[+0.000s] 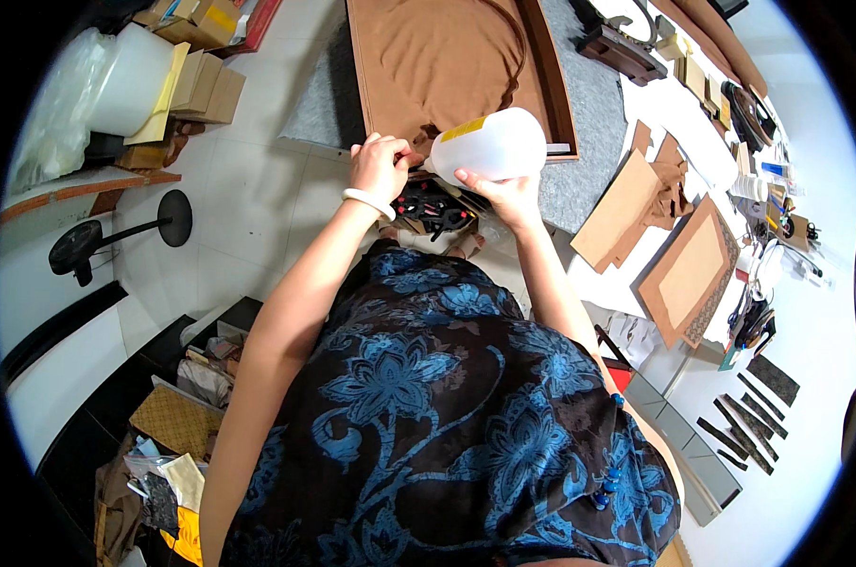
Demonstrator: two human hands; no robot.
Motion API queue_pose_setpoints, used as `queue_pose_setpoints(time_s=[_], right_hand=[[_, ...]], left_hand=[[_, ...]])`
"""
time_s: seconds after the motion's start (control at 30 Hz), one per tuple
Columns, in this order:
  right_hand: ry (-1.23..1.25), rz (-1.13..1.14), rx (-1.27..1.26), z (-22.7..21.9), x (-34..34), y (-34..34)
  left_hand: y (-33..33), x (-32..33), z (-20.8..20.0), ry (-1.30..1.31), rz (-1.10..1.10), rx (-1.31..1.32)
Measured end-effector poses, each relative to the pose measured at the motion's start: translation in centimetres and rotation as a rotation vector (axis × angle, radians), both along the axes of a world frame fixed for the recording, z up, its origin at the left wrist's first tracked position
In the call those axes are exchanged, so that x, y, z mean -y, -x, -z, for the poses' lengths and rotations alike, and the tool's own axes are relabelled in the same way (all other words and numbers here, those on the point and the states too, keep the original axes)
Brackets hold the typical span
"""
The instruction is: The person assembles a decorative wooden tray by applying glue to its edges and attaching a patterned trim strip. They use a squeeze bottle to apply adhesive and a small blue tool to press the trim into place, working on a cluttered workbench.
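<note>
White bottle (pixel 494 144) gripped in right hand (pixel 506 197) by brown tray's (pixel 428 57) near edge, long axis crosswise, narrow end leftward beside left hand (pixel 380 168), fingers curled, hold unclear.

This place is, most probably, a workshop for handicraft. Just beyond the fingers (pixel 390 148) there is a large, shallow, brown rectangular tray (pixel 377 99) on a grey felt-like table cover (pixel 593 123). To the right of the fingers lie flat brown rectangular panels (pixel 617 215) and, farther, a dark patterned swatch (pixel 774 380); well to the left are brown cardboard boxes (pixel 208 90).
</note>
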State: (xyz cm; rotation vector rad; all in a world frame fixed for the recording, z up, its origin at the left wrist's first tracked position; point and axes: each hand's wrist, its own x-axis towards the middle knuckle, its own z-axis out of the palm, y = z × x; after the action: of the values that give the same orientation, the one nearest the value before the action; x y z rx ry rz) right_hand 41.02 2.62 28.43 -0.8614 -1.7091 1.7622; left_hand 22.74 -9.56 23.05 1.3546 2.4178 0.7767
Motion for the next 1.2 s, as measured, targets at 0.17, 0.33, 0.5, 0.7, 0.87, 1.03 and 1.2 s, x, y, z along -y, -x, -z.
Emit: queue_pose_setpoints(time_s=[0.17, 0.33, 0.5, 0.7, 0.87, 1.03, 1.2], right_hand=[[0.041, 0.010, -0.055, 0.8, 1.2, 0.6], [0.009, 0.036, -0.067, 0.5, 2.4, 1.4], [0.124, 0.023, -0.007, 0.9, 3.2, 1.8], [0.070, 0.046, 0.042, 0.4, 3.1, 2.9], [0.155, -0.005, 0.138, -0.6, -0.1, 5.1], [0.096, 0.038, 0.130, -1.1, -0.4, 5.6], [0.128, 0.089, 0.225, -0.7, 1.4, 4.2]], left_hand=[[1.0, 1.6, -2.0, -0.342, -0.039, -0.062], [1.7, 3.8, -1.8, -0.231, -0.166, 0.043], [2.2, 3.7, -0.5, -0.131, -0.170, 0.094], [3.1, 3.0, -0.4, -0.024, -0.146, 0.283], [2.3, 3.6, -1.3, -0.117, -0.173, 0.506], [0.9, 5.5, -2.1, -0.211, -0.124, 0.659], [0.0, 5.9, -2.0, -0.203, -0.048, 0.426]])
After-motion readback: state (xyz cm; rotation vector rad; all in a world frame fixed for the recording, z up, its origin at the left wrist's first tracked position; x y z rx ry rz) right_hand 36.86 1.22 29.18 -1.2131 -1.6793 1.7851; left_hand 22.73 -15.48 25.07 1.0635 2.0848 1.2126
